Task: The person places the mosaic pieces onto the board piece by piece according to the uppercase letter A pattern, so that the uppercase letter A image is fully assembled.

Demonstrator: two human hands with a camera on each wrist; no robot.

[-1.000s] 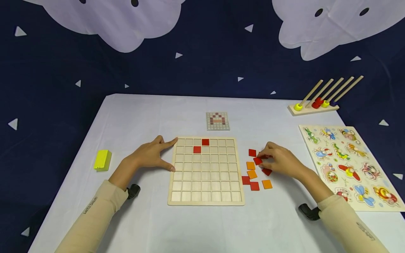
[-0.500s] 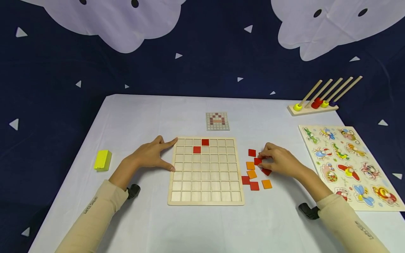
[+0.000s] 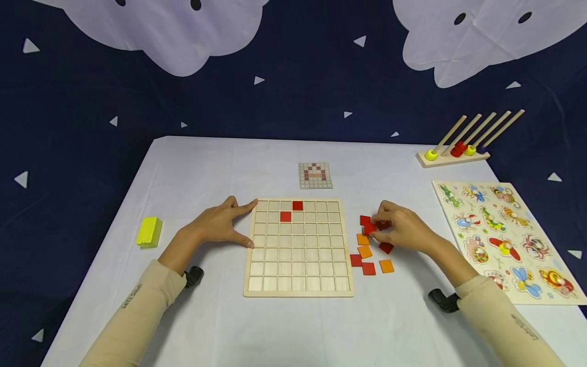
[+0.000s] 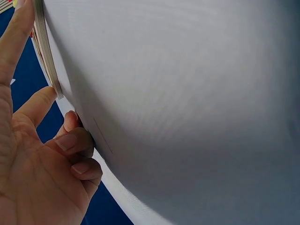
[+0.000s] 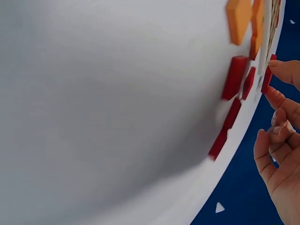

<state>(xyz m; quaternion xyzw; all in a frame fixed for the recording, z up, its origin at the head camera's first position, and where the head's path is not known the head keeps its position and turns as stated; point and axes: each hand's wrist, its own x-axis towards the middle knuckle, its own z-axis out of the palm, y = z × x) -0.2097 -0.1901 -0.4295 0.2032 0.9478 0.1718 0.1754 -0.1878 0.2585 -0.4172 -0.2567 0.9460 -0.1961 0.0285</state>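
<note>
A wooden grid board (image 3: 298, 294) lies on the white table with two red tiles in its upper cells, one (image 3: 297, 206) in the top row and another (image 3: 286, 216) in the row below. My left hand (image 3: 219, 224) touches the board's left edge with extended thumb and index finger; its other fingers are bent in the left wrist view. To the right of the board, my right hand (image 3: 403, 227) pinches a red tile (image 5: 268, 77) between thumb and finger, raised off the table. Loose red tiles (image 5: 235, 77) and orange tiles (image 3: 365, 252) lie beneath and beside it.
A small pattern card (image 3: 315, 176) lies behind the board. The yellow block (image 3: 149, 232) stands at the left. On the right are an insect puzzle board (image 3: 509, 239) and a peg stand with beads (image 3: 454, 160). A dark patterned cloth hangs behind the table.
My right hand has lifted a red tile and shifted slightly left and away from me, uncovering more red tile under the fingers. My left hand and the board have stayed put.
</note>
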